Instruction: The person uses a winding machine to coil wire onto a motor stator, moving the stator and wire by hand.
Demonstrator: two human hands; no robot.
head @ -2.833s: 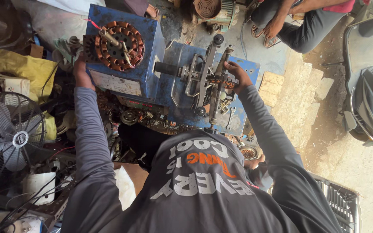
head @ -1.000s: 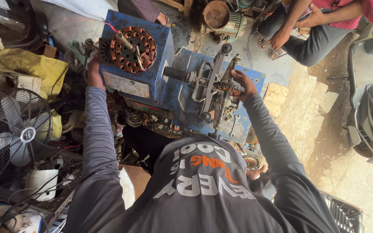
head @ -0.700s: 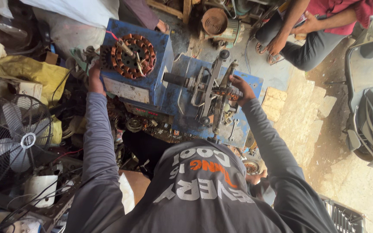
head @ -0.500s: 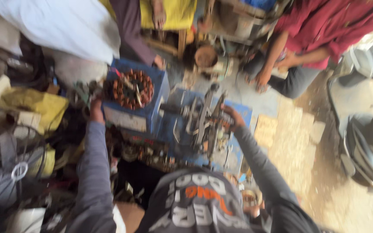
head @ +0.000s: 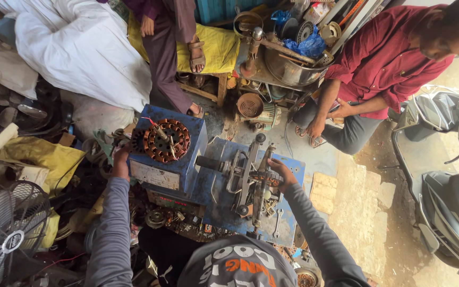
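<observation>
Winding machine [head: 208, 175] (blue) gripped by both hands.

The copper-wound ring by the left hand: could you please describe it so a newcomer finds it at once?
Find the blue machine at centre. On its raised box sits the ring, beside the left hand. Alone there, it is round, with copper coils around a dark hub.

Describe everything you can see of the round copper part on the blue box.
The copper part is a ring of reddish-brown wire coils around a dark hub, lying flat on top of the blue box. A thin metal arm crosses its middle and a red wire leaves its upper edge. The left hand grips the box beside it, not touching the coils.
</observation>
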